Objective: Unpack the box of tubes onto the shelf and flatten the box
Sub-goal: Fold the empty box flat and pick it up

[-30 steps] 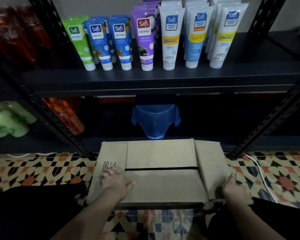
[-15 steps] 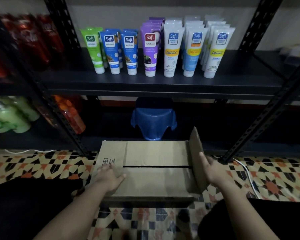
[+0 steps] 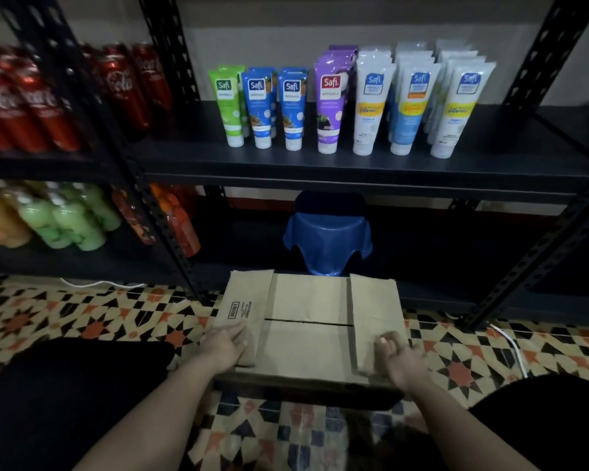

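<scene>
A dim storeroom held a dark metal shelf [image 3: 371, 164] standing on a patterned tile floor [image 3: 82, 317]. Much was hard to read: the red cans [image 3: 24, 107] on the left were blurred and partly crossed by a shelf post, the green bottles [image 3: 68, 226] below them were smeared, and the small print on the tubes could not be made out. A blue plastic stool [image 3: 327, 239] sat in shadow under the shelf, its top half lost in the dark. A white cable [image 3: 510, 348] ran off along the floor on the right.

The tubes [image 3: 337, 103] stood upright on their caps in rows on the shelf, green, blue, purple and white, the rear ones mostly hidden by those in front.

The box [image 3: 306, 328] lay on the floor just before the shelf, brown cardboard with its flaps folded flat over the top, a dark slit between the two middle flaps and a printed label on the left flap. Its near side was in deep shadow.

The left hand [image 3: 223, 345] rested flat on the left flap, fingers [image 3: 235, 333] straight and holding nothing. The right hand [image 3: 398, 358] was blurred over the right flap, fingers loosely spread with nothing in them; whether it touched the cardboard could not be told.
</scene>
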